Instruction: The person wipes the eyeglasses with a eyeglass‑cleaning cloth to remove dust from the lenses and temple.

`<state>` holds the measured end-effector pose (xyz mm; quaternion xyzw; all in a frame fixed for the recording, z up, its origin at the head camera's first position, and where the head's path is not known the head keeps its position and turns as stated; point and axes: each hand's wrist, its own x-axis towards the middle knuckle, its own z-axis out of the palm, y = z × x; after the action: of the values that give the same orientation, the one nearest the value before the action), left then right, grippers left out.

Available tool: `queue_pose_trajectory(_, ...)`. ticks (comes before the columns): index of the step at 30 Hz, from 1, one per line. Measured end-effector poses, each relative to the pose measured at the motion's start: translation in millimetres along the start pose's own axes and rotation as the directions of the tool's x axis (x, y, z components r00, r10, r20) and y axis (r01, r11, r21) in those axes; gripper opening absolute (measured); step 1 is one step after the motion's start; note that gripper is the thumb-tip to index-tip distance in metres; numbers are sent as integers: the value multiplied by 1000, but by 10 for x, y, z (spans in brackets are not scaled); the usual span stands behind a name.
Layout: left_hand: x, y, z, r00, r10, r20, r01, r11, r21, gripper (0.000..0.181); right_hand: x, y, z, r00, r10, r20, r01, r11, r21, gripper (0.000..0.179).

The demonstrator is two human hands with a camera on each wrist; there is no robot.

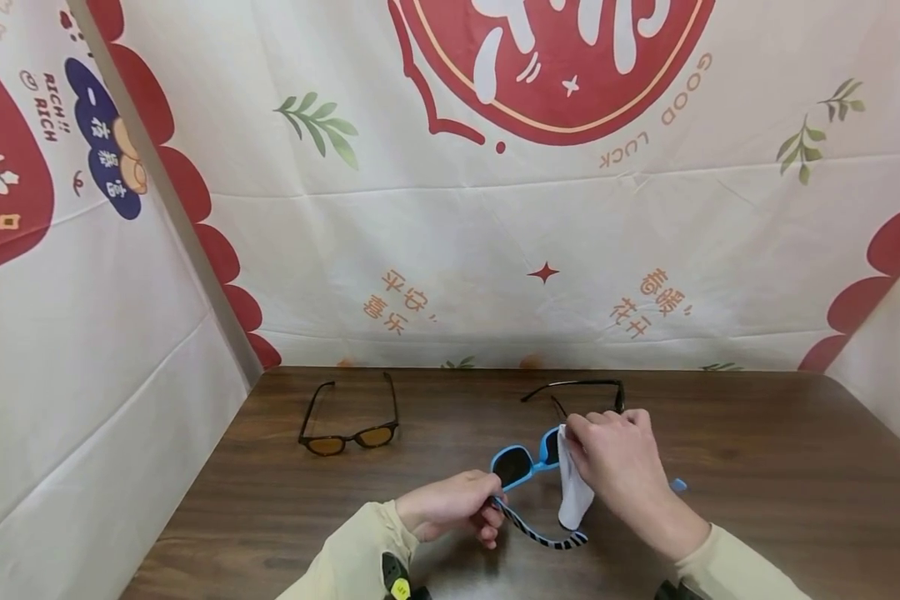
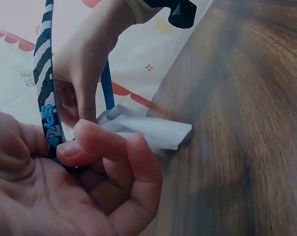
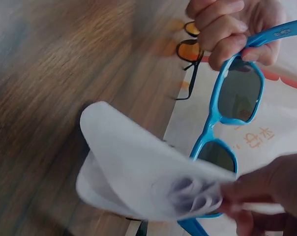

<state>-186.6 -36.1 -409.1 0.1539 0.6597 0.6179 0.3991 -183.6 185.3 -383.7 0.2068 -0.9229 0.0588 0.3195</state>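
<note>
Blue-framed sunglasses (image 1: 512, 467) with dark lenses are held up over the table, arms unfolded. My left hand (image 1: 457, 504) pinches them at one front corner by the hinge, thumb against fingers. The zebra-striped temple (image 2: 44, 73) rises past that palm in the left wrist view. In my right hand (image 1: 618, 458) a white cloth (image 1: 573, 492) is pinched against the far lens and hangs down below the frame. The right wrist view has the cloth (image 3: 133, 162) covering part of that lens, while the nearer lens (image 3: 240, 91) is uncovered. My right hand hides the other hinge.
Dark-framed glasses with amber lenses (image 1: 375, 437) lie at the back left of the wooden table (image 1: 217, 508). Black-framed glasses (image 1: 585, 383) lie at the back, partly hidden behind my right hand. A printed fabric backdrop (image 1: 480, 250) borders the table's far edge.
</note>
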Motion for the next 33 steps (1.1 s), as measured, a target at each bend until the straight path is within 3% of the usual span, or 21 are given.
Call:
queue_pose_trajectory(4, 4, 19, 23, 999, -3, -35, 4, 1000, 9, 17, -1, 43, 14, 992, -126, 26, 123, 986, 113, 31)
queue_pose_trajectory(9, 3, 60, 67, 998, -1, -61, 3, 1000, 17, 19, 0, 93, -28, 981, -148, 122, 122, 973, 196, 32)
queue_pose_trajectory(12, 19, 58, 82, 999, 1, -41, 0, 1000, 15, 20, -4, 104, -69, 975, -136, 173, 113, 984, 139, 32)
queue_pose_trajectory(16, 49, 40, 83, 1000, -6, -23, 7, 1000, 15, 20, -31, 109, -114, 975, -82, 205, 87, 996, -15, 28)
queue_pose_trajectory(19, 56, 29, 80, 1000, -8, -15, 9, 1000, 25, 20, -59, 105, -124, 987, -19, 162, 34, 995, -95, 27)
queue_pose_trajectory(23, 36, 31, 74, 1000, 2, -22, -1, 999, 43, 20, -75, 85, -97, 999, 12, 48, -7, 994, -108, 28)
queue_pose_trajectory(29, 27, 44, 74, 999, 12, -49, -8, 997, 81, 22, -53, 81, -51, 992, -37, -118, 36, 999, -10, 26)
queue_pose_trajectory(33, 30, 74, 81, 997, 17, -78, -11, 996, 85, 21, -19, 69, -63, 991, -85, -100, 93, 992, 84, 28)
